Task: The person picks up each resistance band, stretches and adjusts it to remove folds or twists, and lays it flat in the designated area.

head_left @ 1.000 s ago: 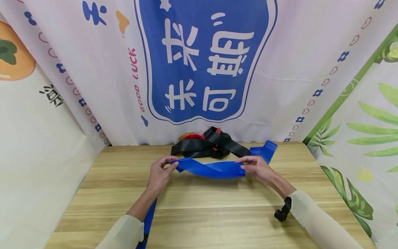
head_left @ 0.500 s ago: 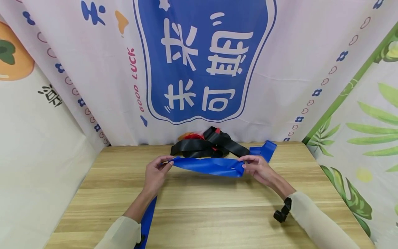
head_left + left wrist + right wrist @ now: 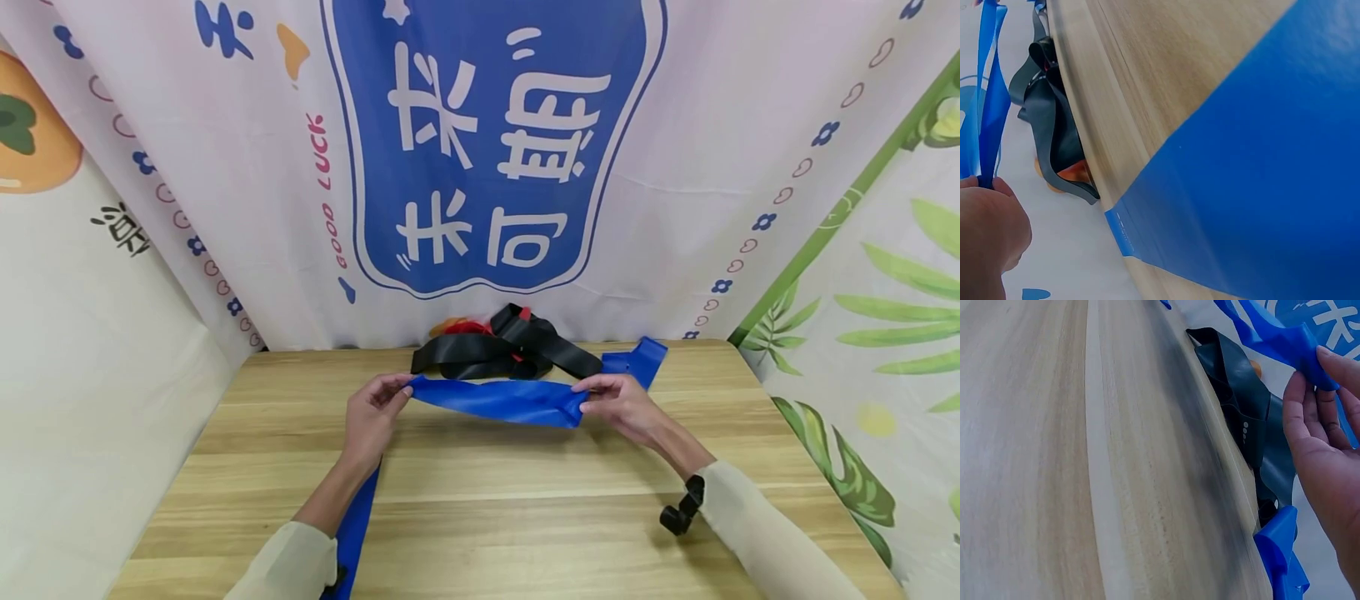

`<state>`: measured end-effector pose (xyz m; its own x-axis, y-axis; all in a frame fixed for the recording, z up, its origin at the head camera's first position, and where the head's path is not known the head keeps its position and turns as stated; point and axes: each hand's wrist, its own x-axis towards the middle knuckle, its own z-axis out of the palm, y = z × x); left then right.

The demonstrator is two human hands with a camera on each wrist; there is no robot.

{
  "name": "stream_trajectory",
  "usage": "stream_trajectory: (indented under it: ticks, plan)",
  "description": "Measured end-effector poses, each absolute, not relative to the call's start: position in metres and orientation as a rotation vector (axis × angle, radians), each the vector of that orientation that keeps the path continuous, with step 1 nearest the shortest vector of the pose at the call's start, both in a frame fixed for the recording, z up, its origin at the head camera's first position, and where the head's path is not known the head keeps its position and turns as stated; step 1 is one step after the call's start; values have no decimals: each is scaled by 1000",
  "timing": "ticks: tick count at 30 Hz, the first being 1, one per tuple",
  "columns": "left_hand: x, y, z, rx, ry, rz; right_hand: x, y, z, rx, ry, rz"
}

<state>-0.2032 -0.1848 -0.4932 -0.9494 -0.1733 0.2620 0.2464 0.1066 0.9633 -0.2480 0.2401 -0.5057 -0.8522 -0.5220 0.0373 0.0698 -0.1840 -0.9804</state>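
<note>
A flat blue elastic band (image 3: 495, 401) is stretched between both hands above the table, its right part folded or twisted. My left hand (image 3: 370, 421) pinches it between thumb and fingers at the left. From there a length of the band (image 3: 1247, 156) hangs down past the left forearm toward the near edge. My right hand (image 3: 621, 407) pinches the band on the right; in the right wrist view the thumb presses it against curled fingers (image 3: 1296, 409). Behind the right hand, another blue part (image 3: 647, 361) lies at the back of the table.
A heap of black bands (image 3: 517, 346) lies along the table's back edge, with red and orange pieces (image 3: 467, 328) among it. The wooden table (image 3: 480, 525) meets a printed curtain (image 3: 675, 167) behind. Patterned cloth also hangs at both sides.
My left hand has moved slightly left and a little up, drawing the blue band straighter. The right hand stays in nearly the same place, and the twist in the band's middle has opened out.
</note>
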Motion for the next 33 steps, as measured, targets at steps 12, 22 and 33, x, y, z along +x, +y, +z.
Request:
stream_trajectory:
  ticks: [12, 22, 33]
  plan:
    - [-205, -185, -495, -83, -2054, -2000, -245, 232, -504, -570, 1729, -2062]
    - [-203, -191, -500, -122, -2068, -1957, -244, 228, -511, -521, 1859, -2102]
    - [-205, -192, -497, 19, -2083, -1893, -240, 222, -507, -309, 1859, -2301]
